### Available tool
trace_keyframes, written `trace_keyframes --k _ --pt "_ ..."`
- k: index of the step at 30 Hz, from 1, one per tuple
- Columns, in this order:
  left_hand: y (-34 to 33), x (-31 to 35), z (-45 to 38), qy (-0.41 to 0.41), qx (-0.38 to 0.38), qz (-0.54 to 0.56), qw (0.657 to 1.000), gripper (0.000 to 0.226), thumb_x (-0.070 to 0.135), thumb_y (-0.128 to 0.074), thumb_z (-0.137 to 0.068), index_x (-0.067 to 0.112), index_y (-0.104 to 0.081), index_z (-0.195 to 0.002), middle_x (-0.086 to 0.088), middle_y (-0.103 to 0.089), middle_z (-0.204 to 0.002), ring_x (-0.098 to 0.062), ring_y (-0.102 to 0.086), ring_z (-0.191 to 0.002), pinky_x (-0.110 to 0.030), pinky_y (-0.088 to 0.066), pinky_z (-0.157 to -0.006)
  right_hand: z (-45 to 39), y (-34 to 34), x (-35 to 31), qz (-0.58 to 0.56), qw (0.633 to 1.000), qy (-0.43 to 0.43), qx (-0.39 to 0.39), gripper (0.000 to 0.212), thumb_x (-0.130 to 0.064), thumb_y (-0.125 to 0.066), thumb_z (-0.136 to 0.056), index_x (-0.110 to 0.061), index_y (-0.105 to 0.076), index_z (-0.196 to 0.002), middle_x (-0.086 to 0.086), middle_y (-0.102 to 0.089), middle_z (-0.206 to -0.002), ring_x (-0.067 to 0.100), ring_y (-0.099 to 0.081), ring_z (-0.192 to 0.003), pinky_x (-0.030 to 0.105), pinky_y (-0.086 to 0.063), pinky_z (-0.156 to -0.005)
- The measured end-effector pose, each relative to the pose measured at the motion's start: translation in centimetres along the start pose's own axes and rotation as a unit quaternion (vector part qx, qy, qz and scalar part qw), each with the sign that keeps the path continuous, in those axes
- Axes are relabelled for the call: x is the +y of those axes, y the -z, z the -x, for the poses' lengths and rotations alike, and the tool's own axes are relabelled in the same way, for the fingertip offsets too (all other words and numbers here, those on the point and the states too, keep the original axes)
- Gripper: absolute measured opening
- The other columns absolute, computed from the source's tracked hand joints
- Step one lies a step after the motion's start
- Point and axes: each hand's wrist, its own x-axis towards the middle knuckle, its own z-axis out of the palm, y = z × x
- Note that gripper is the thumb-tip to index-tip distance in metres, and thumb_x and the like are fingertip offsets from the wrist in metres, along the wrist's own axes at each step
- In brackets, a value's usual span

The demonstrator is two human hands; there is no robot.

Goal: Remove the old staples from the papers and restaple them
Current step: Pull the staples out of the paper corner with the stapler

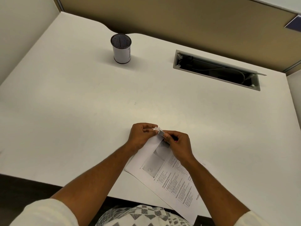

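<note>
A stack of printed papers (169, 178) lies near the front edge of the white desk (97, 103), slanting toward the lower right. My left hand (140, 135) pinches the far corner of the papers (157, 128), which is bent upward. My right hand (178, 145) grips a small silver metal tool (161, 132), probably a staple remover, with a dark and pink handle mostly hidden in the fist. The tool's tip touches the raised corner. The staple itself is too small to make out.
A white cylindrical cup with a dark mesh top (121, 48) stands at the back of the desk. An open grey cable slot (216, 70) with wires inside is cut into the desk at the back right. Beige partition walls enclose the desk.
</note>
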Motion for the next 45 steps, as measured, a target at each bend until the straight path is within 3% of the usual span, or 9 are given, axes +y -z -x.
trace_keyframes --k 5,9,14,24,29,39,45 --pt "0.1 0.0 0.1 0.000 -0.012 0.003 1.000 0.024 0.018 -0.086 -0.081 0.020 -0.081 -0.105 -0.009 -0.080 -0.094 -0.026 -0.077 -0.094 -0.038 -0.063 -0.088 0.1 -0.1 -0.1 -0.038 0.999 -0.006 0.000 0.014 -0.028 -0.073 -0.094 -0.023 -0.082 -0.105 -0.007 -0.081 -0.092 0.010 -0.077 -0.087 0.028 -0.062 -0.076" --pt "0.1 0.0 0.1 -0.007 -0.009 -0.006 1.000 0.023 0.016 -0.085 -0.082 0.022 -0.081 -0.104 -0.006 -0.078 -0.084 -0.011 -0.074 -0.080 -0.026 -0.058 -0.076 -0.3 0.1 -0.4 -0.085 0.996 -0.035 -0.012 0.018 -0.031 -0.075 -0.092 -0.021 -0.081 -0.106 -0.002 -0.081 -0.096 0.017 -0.078 -0.091 0.033 -0.063 -0.078" --pt "-0.1 0.1 0.1 -0.001 0.015 -0.001 1.000 0.021 0.014 -0.086 -0.080 0.018 -0.080 -0.100 -0.014 -0.079 -0.094 -0.030 -0.076 -0.092 -0.039 -0.064 -0.086 -0.1 1.0 0.1 -0.095 0.995 -0.027 -0.023 0.014 -0.032 -0.076 -0.091 -0.026 -0.081 -0.102 -0.002 -0.081 -0.097 0.016 -0.078 -0.093 0.033 -0.063 -0.080" --pt "0.0 -0.1 0.0 -0.002 0.009 0.003 1.000 0.025 0.012 -0.087 -0.078 0.012 -0.079 -0.101 -0.009 -0.081 -0.091 -0.026 -0.078 -0.091 -0.036 -0.063 -0.086 0.6 -0.1 0.8 -0.038 0.999 -0.003 0.009 0.015 -0.022 -0.074 -0.094 -0.019 -0.080 -0.107 -0.003 -0.080 -0.098 0.011 -0.076 -0.091 0.035 -0.063 -0.085" --pt "-0.1 0.0 -0.1 0.007 0.007 0.009 1.000 0.022 0.011 -0.086 -0.079 0.013 -0.079 -0.100 -0.010 -0.081 -0.091 -0.027 -0.078 -0.090 -0.038 -0.063 -0.086 0.7 -0.1 0.7 -0.034 0.999 0.003 0.015 0.013 -0.024 -0.074 -0.094 -0.024 -0.080 -0.106 -0.006 -0.080 -0.096 0.008 -0.075 -0.090 0.030 -0.063 -0.081" --pt "0.0 0.0 -0.1 0.012 -0.006 0.022 1.000 0.026 0.011 -0.086 -0.080 0.013 -0.079 -0.105 -0.017 -0.080 -0.092 -0.036 -0.076 -0.097 -0.051 -0.060 -0.095 0.4 0.0 0.8 -0.045 0.999 -0.001 0.007 0.015 -0.025 -0.074 -0.094 -0.020 -0.081 -0.106 -0.004 -0.081 -0.091 0.014 -0.077 -0.085 0.033 -0.063 -0.077" --pt "-0.1 0.1 -0.2 0.010 -0.009 0.015 1.000 0.027 0.011 -0.087 -0.079 0.013 -0.078 -0.105 -0.016 -0.080 -0.092 -0.032 -0.077 -0.095 -0.050 -0.060 -0.095 0.5 -0.3 0.8 -0.052 0.999 0.008 0.011 0.016 -0.019 -0.074 -0.094 -0.014 -0.081 -0.107 0.002 -0.081 -0.092 0.023 -0.077 -0.087 0.035 -0.063 -0.078"
